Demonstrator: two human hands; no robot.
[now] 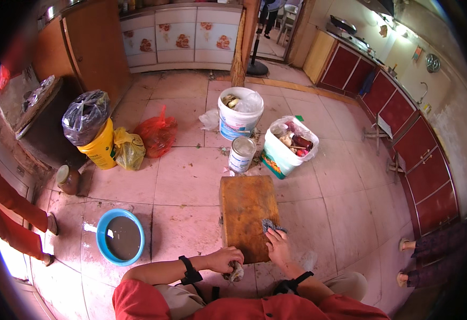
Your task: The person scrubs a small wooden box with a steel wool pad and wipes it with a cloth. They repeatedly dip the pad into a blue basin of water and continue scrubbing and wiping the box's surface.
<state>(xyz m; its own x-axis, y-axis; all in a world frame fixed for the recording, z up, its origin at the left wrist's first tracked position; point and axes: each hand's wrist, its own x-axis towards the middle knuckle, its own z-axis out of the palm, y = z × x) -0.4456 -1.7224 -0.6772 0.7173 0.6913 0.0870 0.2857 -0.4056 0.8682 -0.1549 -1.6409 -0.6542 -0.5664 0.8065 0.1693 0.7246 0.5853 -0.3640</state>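
Note:
Before me on the tiled floor lies a brown wooden box [249, 212], its top stained and worn, with a small metal catch on the left side. My right hand [278, 246] presses a grey scouring cloth [271, 226] against the box's right edge. At the near left corner of the box is my left hand [226, 260], its fingers closed around a crumpled, dirty whitish rag [235, 272]. To the left stands a light blue plastic basin [101, 236] of murky grey-brown water [123, 239].
Beyond the box stand a metal can [241, 156], a white bucket [237, 126] and a lined waste bin [283, 160]. Red [157, 136] and yellow [129, 150] plastic bags lie by a yellow bucket [101, 148]. A jar [68, 180] is farther left. People's legs show at left [19, 216] and right [437, 250].

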